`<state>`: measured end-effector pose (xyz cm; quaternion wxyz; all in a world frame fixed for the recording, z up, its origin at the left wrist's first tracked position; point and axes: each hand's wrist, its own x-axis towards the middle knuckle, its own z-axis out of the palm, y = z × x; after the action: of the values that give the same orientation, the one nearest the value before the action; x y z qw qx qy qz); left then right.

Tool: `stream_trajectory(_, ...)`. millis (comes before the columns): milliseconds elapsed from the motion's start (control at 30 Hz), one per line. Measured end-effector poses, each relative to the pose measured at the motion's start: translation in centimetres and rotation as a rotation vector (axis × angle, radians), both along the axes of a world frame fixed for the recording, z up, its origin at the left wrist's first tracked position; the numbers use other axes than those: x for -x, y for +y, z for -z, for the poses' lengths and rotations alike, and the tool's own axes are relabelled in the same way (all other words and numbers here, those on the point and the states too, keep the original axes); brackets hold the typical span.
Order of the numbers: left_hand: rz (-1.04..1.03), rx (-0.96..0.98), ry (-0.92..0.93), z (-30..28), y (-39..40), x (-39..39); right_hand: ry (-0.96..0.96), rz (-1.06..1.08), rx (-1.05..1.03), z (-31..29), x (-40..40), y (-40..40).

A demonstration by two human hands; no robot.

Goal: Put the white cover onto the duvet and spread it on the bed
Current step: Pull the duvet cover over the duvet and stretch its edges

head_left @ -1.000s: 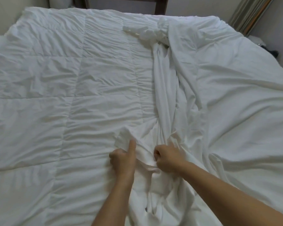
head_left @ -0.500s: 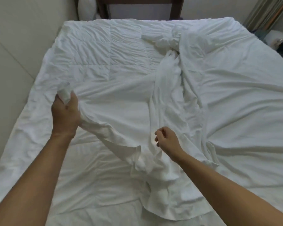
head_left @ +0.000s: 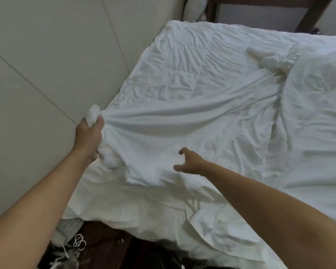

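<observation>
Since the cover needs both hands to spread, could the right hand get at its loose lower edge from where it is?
Probably yes: the right hand hovers open just above the white cover, near its lower edge, with nothing between; the left hand grips the bunched corner.

Duvet partly under cover, cropped right.

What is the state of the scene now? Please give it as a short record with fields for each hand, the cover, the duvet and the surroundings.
left hand: left hand grips a bunched corner of the thin white fabric cover, near the bed's wall side
right hand: right hand is above the cover, fingers loosely curled, holding nothing
cover: stretched in taut folds from the left hand toward a bunched part at the far end
duvet: white quilted duvet lies on the bed, partly uncovered
surroundings: beige panelled wall beside the bed
</observation>
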<state>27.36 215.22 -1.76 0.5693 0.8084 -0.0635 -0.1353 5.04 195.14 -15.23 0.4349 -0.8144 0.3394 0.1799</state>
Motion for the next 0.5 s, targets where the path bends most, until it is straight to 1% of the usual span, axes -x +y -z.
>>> stream_trajectory(33,-0.026,0.057,0.078,-0.2,-0.2,0.0,0.096,-0.068,0.066,1.2,1.0,0.6)
stream_trajectory(67,-0.044,0.110,0.143,-0.5,-0.3,0.1,0.151,-0.108,0.127,2.5,1.7,1.4)
stream_trajectory(100,-0.065,0.157,0.191,-0.8,-0.4,0.1,0.144,-0.116,0.168,3.4,1.9,2.2)
stream_trajectory(133,-0.075,0.191,0.216,-0.9,-0.4,0.1,0.070,-0.081,0.160,4.1,2.0,2.9)
stream_trajectory(167,-0.077,0.205,0.220,-1.0,-0.1,0.1,-0.061,0.012,0.096,4.2,1.7,3.7)
stream_trajectory(200,-0.058,0.189,0.197,-0.9,0.4,0.1,-0.209,0.183,-0.013,3.8,0.6,4.3)
stream_trajectory(233,-0.009,0.147,0.149,-1.0,0.9,0.1,-0.343,0.417,-0.166,2.9,-1.1,4.5)
stream_trajectory(267,0.081,0.094,0.093,-1.2,1.5,0.3,-0.432,0.665,-0.345,1.7,-3.1,4.2)
stream_trajectory(300,0.206,0.044,0.045,-1.2,2.1,0.6,-0.473,0.876,-0.518,0.5,-5.3,3.6)
stream_trajectory(333,0.349,0.000,0.016,-0.9,2.8,1.0,-0.488,1.013,-0.625,-0.4,-7.3,2.6)
stream_trajectory(367,0.486,-0.032,0.010,-0.5,3.6,1.5,-0.472,1.073,-0.651,-1.1,-9.3,1.3)
stream_trajectory(400,0.597,-0.055,0.021,0.2,4.3,2.1,-0.429,1.066,-0.628,-1.7,-11.2,0.1)
stream_trajectory(433,0.676,-0.078,0.049,1.3,5.2,2.6,-0.337,1.007,-0.581,-2.1,-12.9,-0.9)
stream_trajectory(467,0.738,-0.103,0.077,2.6,6.0,2.9,-0.198,0.905,-0.518,-2.3,-14.5,-1.5)
stream_trajectory(500,0.779,-0.120,0.095,3.9,6.7,2.9,-0.046,0.757,-0.436,-2.5,-15.9,-1.6)
